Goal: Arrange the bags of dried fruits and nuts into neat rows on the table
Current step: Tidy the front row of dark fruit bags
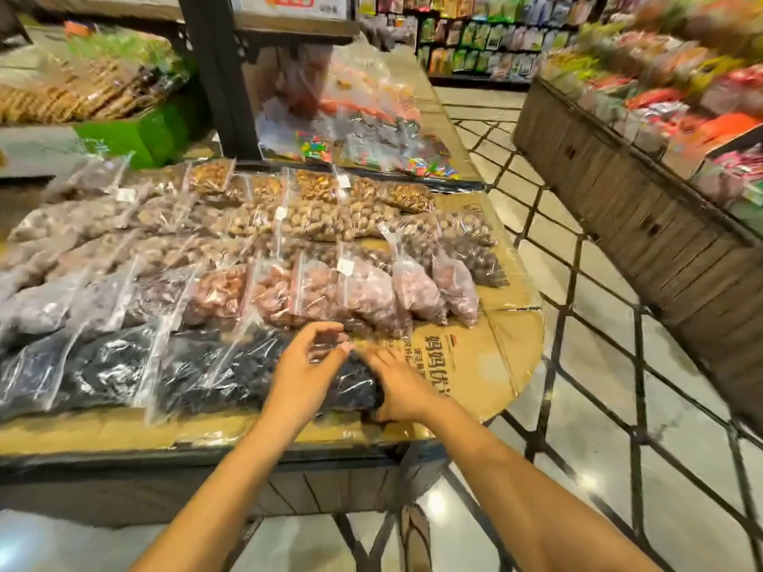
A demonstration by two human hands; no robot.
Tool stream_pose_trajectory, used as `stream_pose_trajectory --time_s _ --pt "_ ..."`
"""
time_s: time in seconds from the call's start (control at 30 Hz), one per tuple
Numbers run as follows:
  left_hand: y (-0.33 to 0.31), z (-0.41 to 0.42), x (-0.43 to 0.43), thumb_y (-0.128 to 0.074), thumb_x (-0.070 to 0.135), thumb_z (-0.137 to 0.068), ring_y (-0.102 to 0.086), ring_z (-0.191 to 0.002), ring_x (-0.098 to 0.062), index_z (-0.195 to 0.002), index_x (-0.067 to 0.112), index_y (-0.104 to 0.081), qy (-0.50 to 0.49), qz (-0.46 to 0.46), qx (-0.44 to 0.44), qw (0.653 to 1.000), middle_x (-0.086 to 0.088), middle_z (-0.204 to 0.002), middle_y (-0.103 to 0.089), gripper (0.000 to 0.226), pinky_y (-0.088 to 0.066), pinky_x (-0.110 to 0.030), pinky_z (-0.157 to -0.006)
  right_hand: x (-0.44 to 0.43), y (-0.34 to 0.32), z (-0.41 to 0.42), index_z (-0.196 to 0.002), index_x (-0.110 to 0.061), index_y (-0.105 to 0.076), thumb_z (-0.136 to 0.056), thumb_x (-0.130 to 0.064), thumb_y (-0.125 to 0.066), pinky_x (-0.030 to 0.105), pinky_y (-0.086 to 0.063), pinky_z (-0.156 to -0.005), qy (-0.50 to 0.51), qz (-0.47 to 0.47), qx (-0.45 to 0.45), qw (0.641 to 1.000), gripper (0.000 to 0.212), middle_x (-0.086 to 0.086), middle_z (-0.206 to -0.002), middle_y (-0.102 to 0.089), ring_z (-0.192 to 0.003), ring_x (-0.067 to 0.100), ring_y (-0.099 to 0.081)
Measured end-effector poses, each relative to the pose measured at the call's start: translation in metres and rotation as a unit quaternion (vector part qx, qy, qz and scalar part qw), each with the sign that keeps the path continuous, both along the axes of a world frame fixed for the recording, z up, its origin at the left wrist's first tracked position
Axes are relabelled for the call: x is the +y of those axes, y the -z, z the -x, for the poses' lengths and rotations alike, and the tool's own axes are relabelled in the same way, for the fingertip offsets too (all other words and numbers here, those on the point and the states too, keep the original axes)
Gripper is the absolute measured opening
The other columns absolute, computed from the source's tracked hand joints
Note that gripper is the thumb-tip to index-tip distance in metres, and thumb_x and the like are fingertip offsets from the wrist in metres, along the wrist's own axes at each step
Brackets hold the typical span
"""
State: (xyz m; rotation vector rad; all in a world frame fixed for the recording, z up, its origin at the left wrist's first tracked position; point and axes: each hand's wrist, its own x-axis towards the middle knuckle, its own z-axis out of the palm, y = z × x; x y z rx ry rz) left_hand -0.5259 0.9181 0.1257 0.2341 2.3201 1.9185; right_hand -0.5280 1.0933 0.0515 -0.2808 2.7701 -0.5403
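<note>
Clear zip bags of dried fruit and nuts lie in rows on a cardboard-covered table (475, 357). The front row holds black dried fruit (124, 365), behind it pinkish-red fruit (363, 291), and further back brown nuts (313, 225). Both hands are on the rightmost black fruit bag (355, 386) of the front row. My left hand (307, 365) pinches the bag's clear top edge between thumb and curled fingers. My right hand (398, 386) grips the bag's right side, its fingers curled round the edge near the table's front.
Bare cardboard lies to the right of the bags, up to the table's rounded edge. Behind the table stands a dark post (219, 76) with more bagged goods (363, 117). A wooden display bin (619, 208) of sweets runs along the right, across a tiled aisle (598, 406).
</note>
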Motion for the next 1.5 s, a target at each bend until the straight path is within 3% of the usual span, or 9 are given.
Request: stream_pose_trajectory --time_s 0.1,0.27,0.33,0.47,0.57,0.83,1.07,1.27,1.5 --pt "-0.006 0.023 0.014 -0.063 0.013 -0.09 -0.061 -0.083 0.01 -0.1 0.028 -0.06 -0.03 -0.002 0.013 0.999 0.013 -0.099 -0.065 0.018 -0.047 -0.013 -0.074 0.008 -0.016 0.009 -0.152 -0.029 0.001 -0.06 -0.057 -0.08 0.046 -0.021 -0.117 -0.002 0.063 -0.038 0.997 0.126 0.002 -0.158 -0.017 -0.144 0.025 -0.016" --pt "-0.023 0.069 0.021 -0.058 0.009 -0.092 -0.06 -0.089 0.001 -0.102 0.029 -0.056 -0.112 0.037 0.053 0.992 0.013 -0.1 -0.061 0.023 -0.049 -0.025 -0.079 0.025 -0.071 0.051 -0.148 -0.028 -0.024 -0.062 -0.07 -0.071 0.04 -0.033 -0.113 -0.003 0.186 -0.034 0.982 0.106 -0.003 -0.154 -0.03 -0.138 0.017 -0.032" --pt "-0.022 0.082 0.012 -0.06 0.016 -0.091 -0.058 -0.1 -0.009 -0.112 0.025 -0.056 -0.148 0.13 0.087 0.976 0.012 -0.105 -0.059 0.023 -0.046 -0.026 -0.083 0.026 -0.086 0.075 -0.145 -0.029 -0.029 -0.068 -0.065 -0.069 0.034 -0.033 -0.111 -0.001 0.2 -0.01 0.98 0.094 -0.004 -0.151 -0.033 -0.137 0.016 -0.033" --pt "-0.013 0.088 -0.031 -0.058 0.039 -0.09 -0.042 -0.124 -0.026 -0.134 0.016 -0.044 -0.206 0.362 0.092 0.905 -0.006 -0.132 -0.048 0.051 -0.035 -0.04 -0.098 0.005 -0.098 0.123 -0.147 -0.019 -0.025 -0.085 -0.05 -0.062 0.038 -0.03 -0.111 -0.015 0.162 0.044 0.986 0.078 0.005 -0.151 -0.031 -0.138 0.025 -0.029" --pt "-0.005 0.075 -0.079 -0.051 0.057 -0.085 -0.046 -0.12 -0.032 -0.135 0.015 -0.044 -0.253 0.404 0.052 0.878 -0.011 -0.129 -0.051 0.066 -0.038 -0.045 -0.098 -0.033 -0.094 0.151 -0.146 -0.012 -0.024 -0.089 -0.039 -0.06 0.039 -0.03 -0.11 -0.028 0.124 0.048 0.991 0.073 0.013 -0.147 -0.036 -0.136 0.03 -0.03" --pt "0.025 0.029 -0.227 -0.039 0.074 -0.073 -0.043 -0.127 -0.038 -0.136 0.009 -0.047 -0.329 0.468 -0.016 0.82 -0.019 -0.138 -0.049 0.09 -0.037 -0.052 -0.104 -0.169 -0.078 0.16 -0.14 -0.012 -0.03 -0.085 -0.043 -0.062 0.045 -0.031 -0.109 -0.055 0.126 0.03 0.99 0.071 0.016 -0.142 -0.037 -0.134 0.035 -0.03" --pt "0.043 0.024 -0.345 -0.048 0.076 -0.078 -0.033 -0.136 -0.036 -0.141 0.015 -0.042 -0.315 0.467 -0.023 0.826 -0.016 -0.149 -0.037 0.088 -0.032 -0.049 -0.109 -0.281 -0.067 0.147 -0.138 -0.01 -0.033 -0.088 -0.045 -0.058 0.041 -0.029 -0.107 -0.001 0.11 0.052 0.993 0.067 0.014 -0.143 -0.035 -0.134 0.031 -0.022" --pt "0.043 0.034 -0.432 -0.042 0.082 -0.074 -0.035 -0.135 -0.033 -0.142 0.015 -0.04 -0.293 0.427 -0.026 0.855 -0.014 -0.147 -0.041 0.096 -0.032 -0.048 -0.11 -0.366 -0.065 0.134 -0.14 -0.011 -0.032 -0.087 -0.05 -0.056 0.043 -0.026 -0.111 0.024 0.093 0.073 0.993 0.07 0.014 -0.143 -0.036 -0.135 0.032 -0.021" --pt "0.053 0.096 -0.492 -0.048 0.073 -0.076 -0.028 -0.139 -0.031 -0.147 0.015 -0.031 -0.289 0.342 -0.03 0.893 -0.012 -0.152 -0.033 0.092 -0.024 -0.047 -0.114 -0.415 -0.059 0.165 -0.142 -0.012 -0.03 -0.088 -0.051 -0.056 0.043 -0.03 -0.109 0.04 0.057 0.085 0.994 0.071 0.012 -0.141 -0.037 -0.135 0.029 -0.022"
